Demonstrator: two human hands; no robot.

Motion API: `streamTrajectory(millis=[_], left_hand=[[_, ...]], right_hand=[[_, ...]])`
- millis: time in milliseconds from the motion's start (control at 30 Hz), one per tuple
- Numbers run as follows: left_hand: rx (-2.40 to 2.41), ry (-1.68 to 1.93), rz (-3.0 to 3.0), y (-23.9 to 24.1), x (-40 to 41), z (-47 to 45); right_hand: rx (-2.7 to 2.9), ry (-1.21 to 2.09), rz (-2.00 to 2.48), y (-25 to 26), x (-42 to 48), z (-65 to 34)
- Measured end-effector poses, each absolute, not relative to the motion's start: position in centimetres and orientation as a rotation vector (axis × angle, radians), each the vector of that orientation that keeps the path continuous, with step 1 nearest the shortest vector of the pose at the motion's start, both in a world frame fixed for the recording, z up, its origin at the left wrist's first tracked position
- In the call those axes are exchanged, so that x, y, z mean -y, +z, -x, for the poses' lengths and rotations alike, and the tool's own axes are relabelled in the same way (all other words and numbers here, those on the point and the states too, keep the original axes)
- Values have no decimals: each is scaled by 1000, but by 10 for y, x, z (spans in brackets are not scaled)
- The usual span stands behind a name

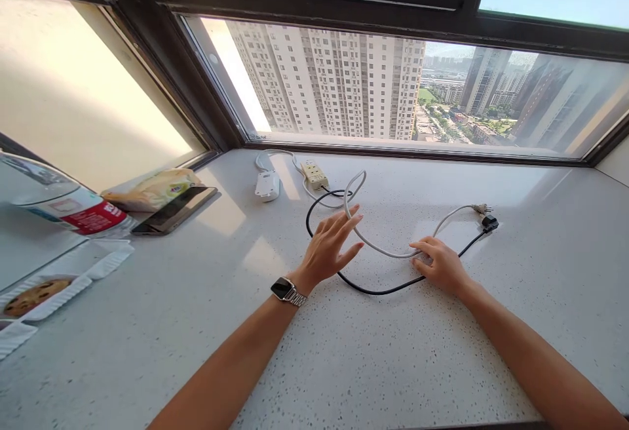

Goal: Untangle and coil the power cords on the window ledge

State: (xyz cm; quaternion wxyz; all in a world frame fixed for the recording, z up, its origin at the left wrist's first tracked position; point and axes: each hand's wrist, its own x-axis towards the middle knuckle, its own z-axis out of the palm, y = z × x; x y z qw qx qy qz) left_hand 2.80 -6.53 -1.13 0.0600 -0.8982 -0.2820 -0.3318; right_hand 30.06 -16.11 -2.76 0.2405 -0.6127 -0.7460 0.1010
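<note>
A white cord rises in a loop beside my left hand. The fingers of that hand are stretched and spread, with the loop against or just past the fingertips. My right hand has its fingers bent round the white cord, low over the sill. A black cord curves below both hands and runs on past the right one. To the right lie the white cord's plug and a black plug. Behind the left hand are a cream socket block and a white socket block.
At the left on the speckled sill are a bottle with a red label, a phone, a yellowish packet and a plastic tray holding a cookie. A dark window frame bounds the back.
</note>
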Motion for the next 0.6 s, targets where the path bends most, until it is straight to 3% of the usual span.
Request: streamTrajectory(millis=[300,600], left_hand=[[1140,-988,2450,-7,61,-27],[1395,-975,2398,42,13,-34]], right_hand=[[2099,240,1395,-32,165,-311],[2290,775,981,-29,221,-289]])
